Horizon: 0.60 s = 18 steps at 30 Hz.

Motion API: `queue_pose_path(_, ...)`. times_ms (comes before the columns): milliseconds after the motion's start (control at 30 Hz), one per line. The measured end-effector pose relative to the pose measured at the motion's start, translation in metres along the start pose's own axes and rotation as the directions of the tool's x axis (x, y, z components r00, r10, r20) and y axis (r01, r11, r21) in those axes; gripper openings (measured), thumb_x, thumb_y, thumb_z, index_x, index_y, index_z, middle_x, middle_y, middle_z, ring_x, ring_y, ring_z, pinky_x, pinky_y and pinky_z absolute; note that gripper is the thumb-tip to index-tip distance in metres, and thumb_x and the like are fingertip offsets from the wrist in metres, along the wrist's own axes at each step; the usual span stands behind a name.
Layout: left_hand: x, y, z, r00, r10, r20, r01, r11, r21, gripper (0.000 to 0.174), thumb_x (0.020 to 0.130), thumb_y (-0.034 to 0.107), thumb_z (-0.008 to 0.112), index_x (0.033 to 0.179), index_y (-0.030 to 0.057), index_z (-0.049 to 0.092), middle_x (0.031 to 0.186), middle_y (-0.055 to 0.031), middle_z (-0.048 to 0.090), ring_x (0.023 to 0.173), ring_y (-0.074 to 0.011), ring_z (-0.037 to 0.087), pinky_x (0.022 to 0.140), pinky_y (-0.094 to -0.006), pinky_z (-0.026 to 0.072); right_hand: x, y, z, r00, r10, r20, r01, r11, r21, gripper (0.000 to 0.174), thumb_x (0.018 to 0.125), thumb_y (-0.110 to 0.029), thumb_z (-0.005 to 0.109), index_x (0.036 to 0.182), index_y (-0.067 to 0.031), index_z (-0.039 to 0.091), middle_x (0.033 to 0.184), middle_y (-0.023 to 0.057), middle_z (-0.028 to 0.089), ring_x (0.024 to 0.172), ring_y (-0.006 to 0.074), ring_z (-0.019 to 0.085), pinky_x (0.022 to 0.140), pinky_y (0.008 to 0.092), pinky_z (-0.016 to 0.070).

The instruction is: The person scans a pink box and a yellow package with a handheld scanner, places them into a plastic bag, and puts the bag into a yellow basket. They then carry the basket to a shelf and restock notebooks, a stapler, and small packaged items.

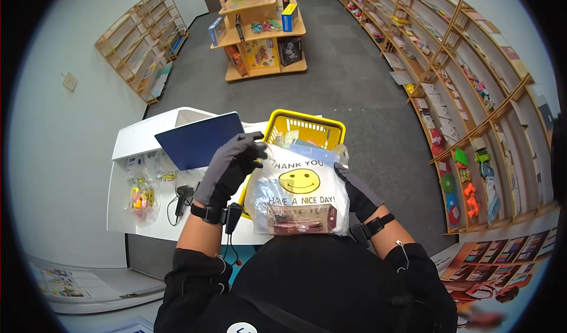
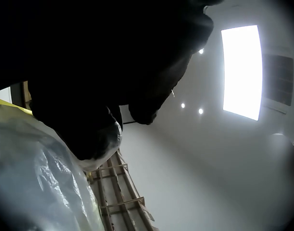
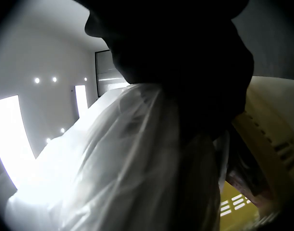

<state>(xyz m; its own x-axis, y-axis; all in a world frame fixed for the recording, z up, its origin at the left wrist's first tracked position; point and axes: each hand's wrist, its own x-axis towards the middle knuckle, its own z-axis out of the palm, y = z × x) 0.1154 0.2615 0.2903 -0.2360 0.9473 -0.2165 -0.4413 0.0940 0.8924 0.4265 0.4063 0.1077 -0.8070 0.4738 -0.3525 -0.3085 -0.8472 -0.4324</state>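
Observation:
A white plastic bag (image 1: 298, 164) with a yellow smiley and printed words hangs upright in front of the person's body. Through its thin side show a reddish-brown item (image 1: 302, 219) low down and something bluish on the left. My gloved left hand (image 1: 233, 164) pinches the bag's upper left edge; in the left wrist view its dark fingers meet the clear plastic (image 2: 46, 168). On the opposite side, my gloved right hand (image 1: 358, 190) grips the bag, thumb at the front and other fingers hidden behind. Close up, the plastic (image 3: 123, 163) gathers in folds below that hand.
Behind the bag, a yellow basket (image 1: 336, 123) with goods inside stands on the white counter (image 1: 139, 139). Left of it are a dark blue screen (image 1: 204, 139), a black handheld scanner (image 1: 184, 194) and bagged small toys (image 1: 142, 200). Stocked shelves (image 1: 466, 96) line the right wall.

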Motion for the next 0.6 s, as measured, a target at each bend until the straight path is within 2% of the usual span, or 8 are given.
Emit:
queue_pose_path(67,-0.003,-0.014,-0.01,0.998,-0.055,0.018,0.055,0.998,0.007,0.041,0.112,0.027,0.061,0.145,0.002,0.062,0.123,-0.0109,0.075,0.104,-0.0184,0.074,0.088,-0.0302,0.0596,-0.001,0.001,0.0,1.0,-0.004,-0.027,0.004,1.0,-0.02,0.05,0.116,-0.034,0.052,0.154,-0.002,0.053,0.145,0.0137,0.068,0.125,0.0246,0.07,0.107,0.0387,0.0579)
queue_pose_path(200,-0.007,-0.057,-0.052,0.997,0.007,-0.074,-0.007,1.0,-0.007,0.04,0.11,0.029,0.062,0.14,0.0026,0.067,0.116,-0.0088,0.075,0.107,-0.0192,0.073,0.088,-0.0333,0.0594,0.004,-0.011,0.021,0.997,0.066,-0.042,-0.064,0.997,0.041,0.053,0.115,-0.033,0.053,0.156,0.0005,0.05,0.145,0.0172,0.067,0.126,0.026,0.07,0.107,0.0393,0.0583)
queue_pose_path(267,-0.02,-0.086,-0.077,0.93,0.077,-0.36,0.054,0.939,0.34,0.047,0.106,0.032,0.068,0.141,-0.0006,0.066,0.119,-0.0102,0.074,0.11,-0.0207,0.072,0.09,-0.0357,0.0588,0.013,-0.012,0.029,0.977,-0.016,-0.213,-0.018,0.988,-0.153,0.053,0.115,-0.033,0.052,0.155,0.002,0.05,0.142,0.0195,0.068,0.126,0.027,0.07,0.107,0.04,0.0584)
queue_pose_path(300,-0.03,-0.094,-0.082,0.93,0.069,-0.362,0.058,0.942,0.33,0.047,0.106,0.032,0.068,0.141,-0.0006,0.066,0.119,-0.0102,0.074,0.11,-0.0207,0.072,0.09,-0.0357,0.0588,0.017,-0.012,0.034,0.955,-0.066,-0.289,-0.01,0.968,-0.252,0.053,0.115,-0.032,0.052,0.155,0.0028,0.051,0.14,0.0207,0.069,0.126,0.0275,0.07,0.107,0.0403,0.0585)
queue_pose_path(400,-0.056,-0.112,-0.092,0.956,0.105,-0.272,0.109,0.735,0.669,0.056,0.094,0.033,0.078,0.138,0.0001,0.067,0.119,-0.0126,0.075,0.105,-0.0256,0.073,0.089,-0.0385,0.0583,0.021,-0.02,0.056,0.931,-0.107,-0.35,-0.074,0.881,-0.467,0.057,0.114,-0.035,0.052,0.156,0.0035,0.048,0.146,0.0221,0.065,0.13,0.0283,0.067,0.111,0.0404,0.0557)
queue_pose_path(433,-0.061,-0.11,-0.087,0.955,0.099,-0.28,0.117,0.741,0.662,0.056,0.094,0.033,0.078,0.138,0.0001,0.067,0.119,-0.0126,0.075,0.105,-0.0256,0.073,0.089,-0.0385,0.0583,0.023,-0.021,0.061,0.92,-0.131,-0.369,-0.108,0.82,-0.562,0.059,0.114,-0.036,0.052,0.157,0.0039,0.046,0.149,0.0228,0.062,0.132,0.0287,0.066,0.113,0.0404,0.0543)
queue_pose_path(533,-0.067,-0.103,-0.06,0.978,0.21,0.0,-0.037,0.176,0.984,0.064,0.081,0.031,0.085,0.137,0.0027,0.068,0.117,-0.0143,0.075,0.099,-0.0337,0.073,0.086,-0.0415,0.0586,0.031,-0.027,0.05,0.937,-0.099,-0.336,-0.098,0.846,-0.524,0.061,0.114,-0.037,0.051,0.159,0.0038,0.043,0.151,0.0231,0.061,0.133,0.03,0.066,0.114,0.0421,0.0534)
queue_pose_path(600,-0.063,-0.095,-0.033,0.987,0.154,0.037,-0.053,0.098,0.994,0.063,0.078,0.03,0.086,0.133,0.0042,0.07,0.113,-0.0139,0.075,0.097,-0.0348,0.073,0.085,-0.0426,0.0589,0.039,-0.028,0.043,0.944,-0.084,-0.32,-0.095,0.858,-0.504,0.063,0.114,-0.037,0.05,0.161,0.0037,0.041,0.151,0.0232,0.06,0.134,0.0307,0.065,0.115,0.0429,0.053)
